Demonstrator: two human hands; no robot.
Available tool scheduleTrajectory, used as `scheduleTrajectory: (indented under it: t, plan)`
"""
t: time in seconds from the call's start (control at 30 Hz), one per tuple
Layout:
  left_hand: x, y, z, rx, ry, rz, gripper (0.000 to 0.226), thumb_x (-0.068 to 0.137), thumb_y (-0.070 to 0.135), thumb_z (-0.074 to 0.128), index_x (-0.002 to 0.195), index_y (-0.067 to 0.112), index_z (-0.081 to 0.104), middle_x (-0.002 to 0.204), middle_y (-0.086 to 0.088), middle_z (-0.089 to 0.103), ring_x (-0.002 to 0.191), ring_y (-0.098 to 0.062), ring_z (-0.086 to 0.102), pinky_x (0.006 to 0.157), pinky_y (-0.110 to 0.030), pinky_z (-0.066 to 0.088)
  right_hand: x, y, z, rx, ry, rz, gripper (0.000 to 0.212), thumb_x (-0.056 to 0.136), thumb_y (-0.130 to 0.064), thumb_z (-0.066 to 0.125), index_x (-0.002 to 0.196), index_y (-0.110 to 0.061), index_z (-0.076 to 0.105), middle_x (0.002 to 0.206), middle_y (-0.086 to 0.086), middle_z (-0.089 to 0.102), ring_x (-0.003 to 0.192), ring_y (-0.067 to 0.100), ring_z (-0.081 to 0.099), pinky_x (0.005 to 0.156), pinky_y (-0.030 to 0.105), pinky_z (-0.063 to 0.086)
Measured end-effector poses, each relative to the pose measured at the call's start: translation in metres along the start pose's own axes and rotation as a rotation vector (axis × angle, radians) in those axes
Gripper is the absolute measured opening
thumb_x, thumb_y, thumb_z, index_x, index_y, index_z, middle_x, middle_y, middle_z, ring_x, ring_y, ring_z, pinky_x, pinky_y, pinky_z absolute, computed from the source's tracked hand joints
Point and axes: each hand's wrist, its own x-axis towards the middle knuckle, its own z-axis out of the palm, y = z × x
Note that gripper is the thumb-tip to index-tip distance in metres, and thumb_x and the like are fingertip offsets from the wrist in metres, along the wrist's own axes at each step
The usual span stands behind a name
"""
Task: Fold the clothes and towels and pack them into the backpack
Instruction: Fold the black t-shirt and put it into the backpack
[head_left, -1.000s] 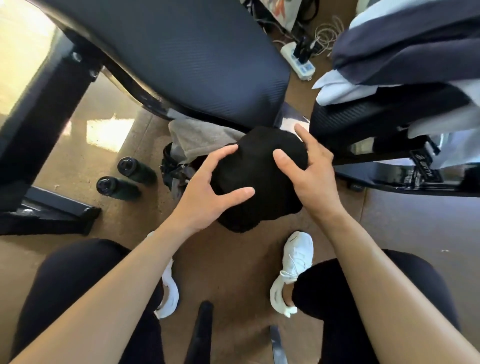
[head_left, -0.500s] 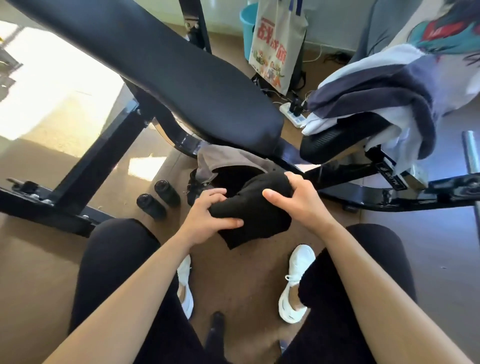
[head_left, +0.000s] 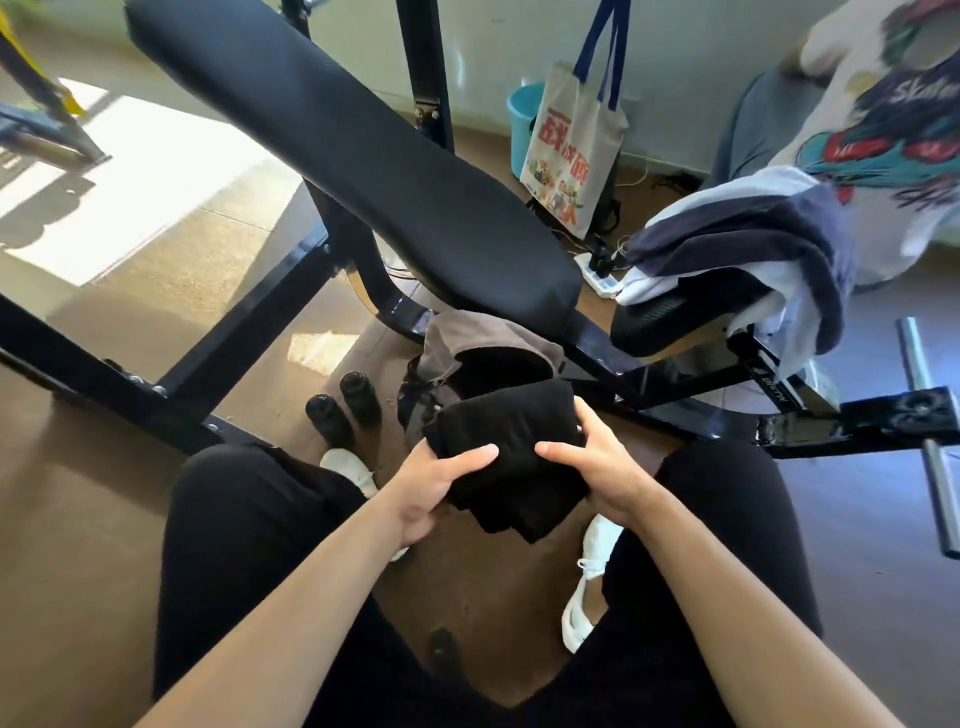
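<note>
A seated person's left hand (head_left: 441, 486) and right hand (head_left: 597, 467) hold a folded black fabric bundle (head_left: 511, 447) in a closed two-handed grip, its long axis roughly hand to hand. The open grey-brown fabric backpack (head_left: 467, 338) sits just beyond the grip.

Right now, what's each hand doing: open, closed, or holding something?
Left hand: grips the folded black garment.
Right hand: grips the same garment from the other side.
</note>
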Motion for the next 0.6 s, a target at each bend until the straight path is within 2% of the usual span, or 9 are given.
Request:
scheduleTrajectory:
  t: [0.1, 0.17, 0.2, 0.3, 0.37, 0.43, 0.5, 0.6]
  plan:
    - [0.0, -0.002, -0.005, -0.112, 0.062, 0.052, 0.055, 0.079, 0.009, 0.084, 0.131, 0.014, 0.066, 0.124, -0.009, 0.073, 0.118, -0.027, 0.069, 0.106, -0.049, 0.051, 0.006, -0.005, 0.012, -0.017, 0.043, 0.038, 0.054, 0.087, 0.005, 0.07, 0.131, -0.022, 0.057, 0.125, 0.009, 0.071, 0.119, 0.027, 0.067, 0.102, 0.045, 0.054]
    - [0.002, 0.002, -0.009, -0.168, 0.078, 0.081, 0.046, 0.084, 0.002, 0.077, 0.127, 0.014, 0.067, 0.123, -0.009, 0.073, 0.115, -0.026, 0.07, 0.1, -0.043, 0.055, 0.012, -0.01, 0.02, 0.071, 0.107, 0.071, 0.055, 0.087, -0.002, 0.072, 0.134, -0.023, 0.053, 0.129, 0.012, 0.068, 0.116, 0.027, 0.068, 0.096, 0.041, 0.056]
    - [0.001, 0.005, -0.01, -0.207, 0.076, 0.086, 0.042, 0.086, 0.002, 0.075, 0.125, 0.017, 0.068, 0.122, -0.007, 0.074, 0.113, -0.024, 0.071, 0.096, -0.039, 0.057, 0.014, -0.013, 0.023, 0.154, 0.144, 0.109, 0.056, 0.087, -0.013, 0.074, 0.137, -0.025, 0.051, 0.132, 0.012, 0.067, 0.115, 0.026, 0.068, 0.095, 0.039, 0.055]
    - [-0.002, 0.011, -0.013, -0.409, 0.091, 0.081, 0.037, 0.09, 0.0, 0.07, 0.122, 0.019, 0.067, 0.114, -0.001, 0.077, 0.1, -0.017, 0.075, 0.073, -0.027, 0.061, 0.017, -0.016, 0.038, 0.419, 0.113, 0.269, 0.06, 0.092, -0.052, 0.065, 0.143, -0.023, 0.055, 0.142, 0.009, 0.062, 0.13, 0.028, 0.059, 0.115, 0.046, 0.037]
    - [-0.002, 0.011, -0.016, -0.531, 0.109, 0.089, 0.043, 0.089, 0.001, 0.07, 0.129, 0.016, 0.065, 0.119, -0.006, 0.075, 0.109, -0.023, 0.072, 0.073, -0.031, 0.061, 0.015, -0.011, 0.057, 0.532, 0.064, 0.29, 0.071, 0.091, -0.065, 0.06, 0.147, -0.022, 0.053, 0.147, 0.009, 0.057, 0.138, 0.033, 0.05, 0.122, 0.053, 0.025]
    - [0.0, 0.008, -0.019, -0.562, 0.158, 0.132, 0.054, 0.084, 0.002, 0.075, 0.134, 0.014, 0.061, 0.124, -0.009, 0.073, 0.118, -0.028, 0.067, 0.083, -0.037, 0.059, 0.012, -0.006, 0.077, 0.661, 0.01, 0.283, 0.075, 0.09, -0.069, 0.055, 0.148, -0.021, 0.051, 0.149, 0.012, 0.055, 0.138, 0.038, 0.05, 0.122, 0.058, 0.024]
    - [0.001, 0.005, -0.021, -0.366, 0.304, 0.311, 0.056, 0.08, 0.002, 0.081, 0.131, 0.015, 0.061, 0.122, -0.008, 0.072, 0.12, -0.025, 0.065, 0.094, -0.036, 0.055, 0.012, -0.009, 0.093, 0.707, -0.031, 0.254, 0.076, 0.093, -0.069, 0.046, 0.15, -0.018, 0.048, 0.15, 0.015, 0.053, 0.139, 0.039, 0.049, 0.121, 0.058, 0.025]
    - [-0.001, -0.001, -0.023, 0.088, 0.436, 0.737, 0.046, 0.079, 0.002, 0.081, 0.117, 0.019, 0.061, 0.111, -0.001, 0.068, 0.109, -0.012, 0.064, 0.098, -0.022, 0.047, 0.012, -0.026, 0.111, 0.717, -0.01, 0.23, 0.085, 0.091, -0.068, 0.053, 0.154, -0.011, 0.041, 0.155, 0.019, 0.045, 0.145, 0.039, 0.042, 0.124, 0.057, 0.02]
